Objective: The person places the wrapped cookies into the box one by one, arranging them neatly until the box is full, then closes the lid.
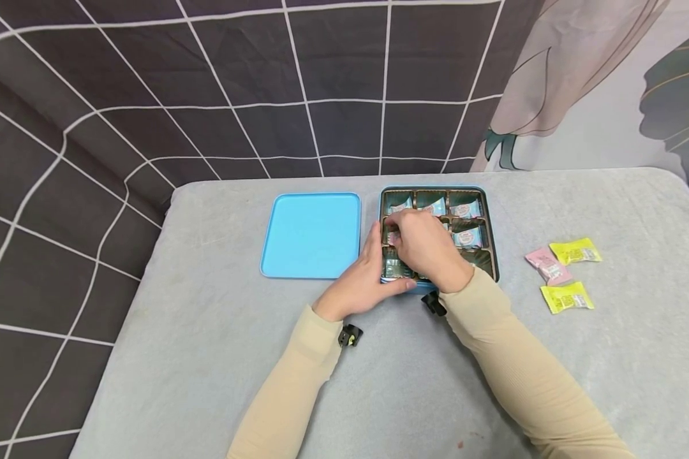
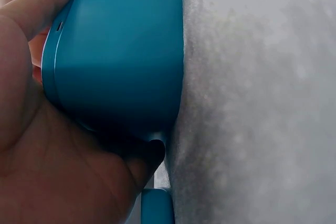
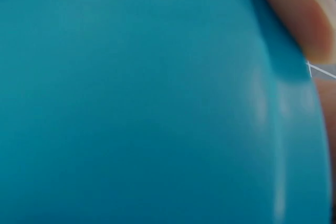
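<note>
A blue box (image 1: 416, 288) with a dark divided insert (image 1: 475, 257) stands near the table's far edge. Blue-and-white wrapped candies (image 1: 467, 238) lie in several of its compartments. My left hand (image 1: 363, 279) grips the box's near left corner, fingers along the left side and thumb at the front rim; the left wrist view shows it against the blue wall (image 2: 121, 40). Reaching over the front, my right hand (image 1: 427, 243) pinches a pink wrapped candy (image 1: 392, 238) in the left middle compartment. The hand partly hides that candy and the central compartments. Blue wall fills the right wrist view.
A flat light-blue lid (image 1: 312, 236) lies left of the box. On the right are two yellow wrapped candies (image 1: 576, 251) and a pink one (image 1: 548, 266). A grey cloth covers the table (image 1: 207, 331), and a dark checked curtain (image 1: 344, 70) hangs behind.
</note>
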Motion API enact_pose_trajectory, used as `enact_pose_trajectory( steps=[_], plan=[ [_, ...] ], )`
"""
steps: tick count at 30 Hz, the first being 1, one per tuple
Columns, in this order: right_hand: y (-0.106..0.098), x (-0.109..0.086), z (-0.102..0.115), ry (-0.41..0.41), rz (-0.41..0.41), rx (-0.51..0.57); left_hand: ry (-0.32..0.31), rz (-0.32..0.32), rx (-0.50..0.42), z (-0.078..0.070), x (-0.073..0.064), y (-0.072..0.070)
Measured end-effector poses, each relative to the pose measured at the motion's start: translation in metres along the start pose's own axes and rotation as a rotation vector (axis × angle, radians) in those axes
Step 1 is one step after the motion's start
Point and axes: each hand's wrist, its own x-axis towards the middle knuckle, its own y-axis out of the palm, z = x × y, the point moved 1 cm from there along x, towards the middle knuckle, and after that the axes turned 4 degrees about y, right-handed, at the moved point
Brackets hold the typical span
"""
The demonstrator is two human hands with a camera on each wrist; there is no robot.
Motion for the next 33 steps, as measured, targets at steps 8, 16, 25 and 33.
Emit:
enact_pose_trajectory(
  steps=[8, 16, 25, 33],
  plan=[
    [0.001, 0.0, -0.001, -0.006, -0.01, -0.01, 0.0, -0.008, -0.009, -0.001, -0.001, 0.0],
    [-0.001, -0.004, -0.004, -0.014, 0.005, 0.052, -0.002, -0.005, -0.01, -0.001, -0.001, 0.0],
    [-0.011, -0.013, -0.009, -0.045, -0.06, 0.081, -0.001, -0.028, -0.006, 0.0, 0.001, 0.0],
    [-0.019, -0.023, -0.012, -0.062, -0.104, 0.056, 0.007, -0.033, -0.018, -0.001, 0.001, 0.001]
  ],
)
